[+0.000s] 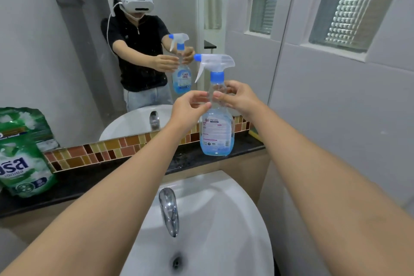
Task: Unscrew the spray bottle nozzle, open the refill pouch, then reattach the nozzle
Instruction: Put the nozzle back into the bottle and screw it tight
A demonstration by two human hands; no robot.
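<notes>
clear smooth plastic spray bottle [216, 127], glossy white ceramic sink [224, 219], shiny chrome tap [169, 210], glossy green refill pouch [22, 163].

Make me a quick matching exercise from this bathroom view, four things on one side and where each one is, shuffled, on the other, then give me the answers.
1. spray bottle
2. refill pouch
3. tap
4. yellow sponge

A. over the white basin
B. far left of the dark ledge
C. between both hands, standing on the ledge
D. right end of the ledge, against the wall

Pairs: 1-C, 2-B, 3-A, 4-D
</notes>
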